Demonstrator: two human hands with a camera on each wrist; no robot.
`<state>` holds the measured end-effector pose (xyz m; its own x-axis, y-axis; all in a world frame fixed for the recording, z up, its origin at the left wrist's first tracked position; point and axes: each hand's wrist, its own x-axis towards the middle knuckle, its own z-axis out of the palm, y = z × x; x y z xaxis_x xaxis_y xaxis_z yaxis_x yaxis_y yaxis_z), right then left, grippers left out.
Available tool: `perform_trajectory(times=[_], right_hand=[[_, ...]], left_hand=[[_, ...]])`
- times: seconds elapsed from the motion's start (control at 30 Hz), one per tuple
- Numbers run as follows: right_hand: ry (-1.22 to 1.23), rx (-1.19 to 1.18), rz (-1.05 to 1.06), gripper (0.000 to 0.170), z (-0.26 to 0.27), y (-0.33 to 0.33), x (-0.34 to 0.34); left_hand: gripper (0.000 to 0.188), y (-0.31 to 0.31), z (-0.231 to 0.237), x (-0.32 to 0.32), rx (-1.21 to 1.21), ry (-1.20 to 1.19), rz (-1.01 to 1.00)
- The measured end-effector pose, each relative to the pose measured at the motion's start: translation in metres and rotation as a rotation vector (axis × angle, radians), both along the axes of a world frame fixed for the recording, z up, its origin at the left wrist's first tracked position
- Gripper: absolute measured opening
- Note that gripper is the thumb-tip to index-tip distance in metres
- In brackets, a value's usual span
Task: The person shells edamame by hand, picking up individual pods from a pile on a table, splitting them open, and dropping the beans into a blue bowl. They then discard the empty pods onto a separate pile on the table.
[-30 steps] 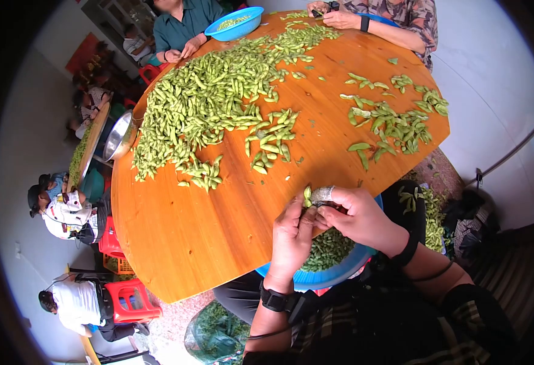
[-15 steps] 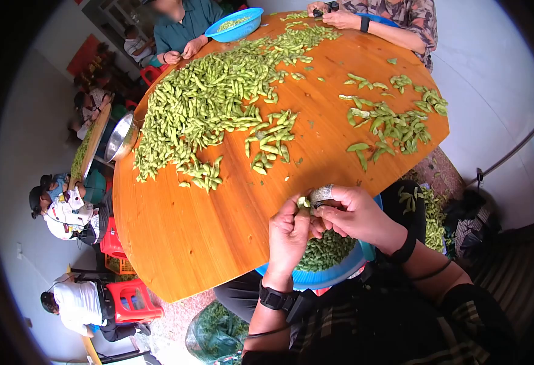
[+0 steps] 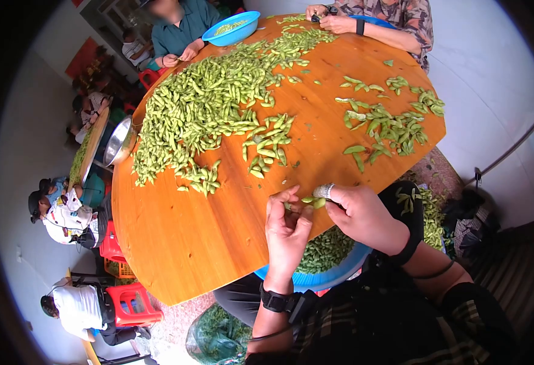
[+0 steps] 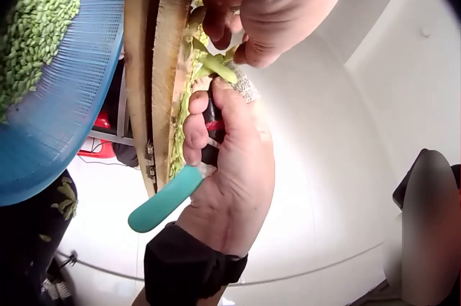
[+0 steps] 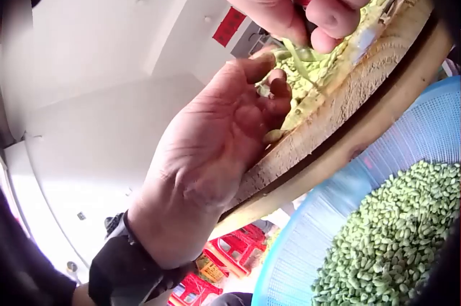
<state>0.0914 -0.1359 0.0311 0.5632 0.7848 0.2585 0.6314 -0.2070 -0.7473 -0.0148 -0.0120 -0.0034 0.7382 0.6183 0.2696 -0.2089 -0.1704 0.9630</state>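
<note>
The right hand pinches a green pod and grips a teal-ended tool. The left hand's fingers bend at 9 o'clock; whether they hold anything, I cannot tell. A loose pinch could drop the pod into the blue basin at 6 o'clock, mixing it with beans. The pod heap lies toward 11.

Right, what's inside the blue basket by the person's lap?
Shelled green beans lie in the blue basket. What is beneath their top layer is covered, and in the head view the table hides the basket's far side.
</note>
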Motion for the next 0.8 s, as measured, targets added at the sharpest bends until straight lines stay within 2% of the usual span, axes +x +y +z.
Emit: perform_trajectory(times=[0.07,0.13,0.17,0.23,0.27,0.33,0.43,0.53,0.6,0.67,0.77,0.8], right_hand=[[-0.026,-0.02,0.016,0.008,0.0,-0.001,-0.001],[-0.054,0.032,0.038,0.009,0.002,-0.001,-0.004],[-0.056,0.035,0.041,0.009,0.001,0.0,-0.003],[-0.03,0.051,0.022,0.011,-0.003,0.0,-0.002],[-0.03,0.052,0.023,0.011,-0.003,0.001,-0.001],[0.307,0.177,0.133,0.014,0.0,0.004,0.001],[0.33,0.108,0.076,0.015,-0.005,0.009,0.0],[0.329,0.141,0.066,0.015,-0.001,0.009,-0.004],[0.266,0.155,0.07,0.016,-0.002,0.009,-0.004],[0.201,0.166,0.067,0.016,0.0,0.007,-0.003],[0.206,0.09,0.101,0.015,0.003,0.004,0.002],[0.29,0.116,0.125,0.016,-0.003,0.005,0.004]], left_hand=[[0.028,-0.003,0.002,0.0,-0.028,-0.044,0.022],[0.02,0.002,-0.004,-0.003,0.003,0.14,-0.01],[0.02,0.002,-0.004,-0.004,0.006,0.138,-0.008],[0.011,-0.002,0.005,-0.003,-0.233,0.166,0.025],[0.011,0.0,0.003,-0.003,-0.231,0.166,0.026],[0.011,0.005,-0.001,-0.002,-0.276,0.067,-0.084],[0.012,-0.002,0.007,-0.004,-0.271,0.106,-0.046],[0.012,-0.002,0.0,-0.003,-0.288,0.03,-0.054],[0.011,-0.002,-0.001,-0.007,-0.228,0.094,-0.037],[0.011,0.0,-0.002,-0.009,-0.124,0.125,-0.113],[0.014,0.005,0.006,-0.01,-0.22,0.168,-0.195],[0.016,0.007,0.009,-0.01,-0.288,0.192,-0.243]])
